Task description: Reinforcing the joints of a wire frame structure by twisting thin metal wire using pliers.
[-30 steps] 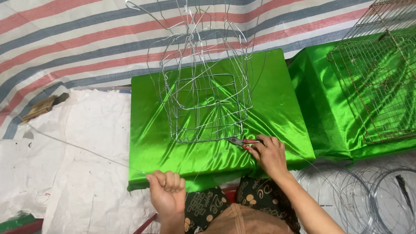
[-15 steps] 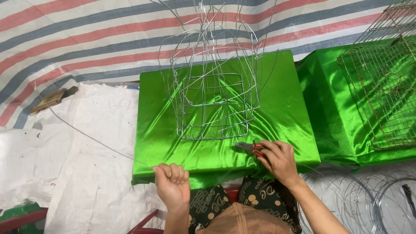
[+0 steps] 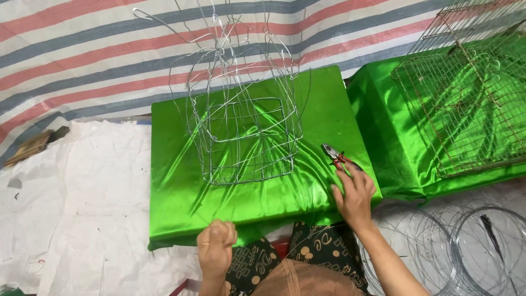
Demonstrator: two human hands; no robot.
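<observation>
Head view: red-handled steel pliers (image 3: 338, 157) lie on the green satin cushion (image 3: 181, 192), long axis diagonal, just beyond the flat, empty right hand (image 3: 355, 193); left hand (image 3: 216, 248) fisted, contents hidden.

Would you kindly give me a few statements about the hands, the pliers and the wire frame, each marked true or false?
1. The right hand rests on the green satin cushion beside the red-handled pliers. True.
2. The left hand grips the pliers. False: it is a closed fist at the cushion's near edge, away from them.
3. The wire frame stands on the near cushion. True.
4. The wire mesh grid lies on the white sheet at the left. False: it sits on the second green cushion at the right.
5. Coils of wire lie at the lower right. True.
</observation>
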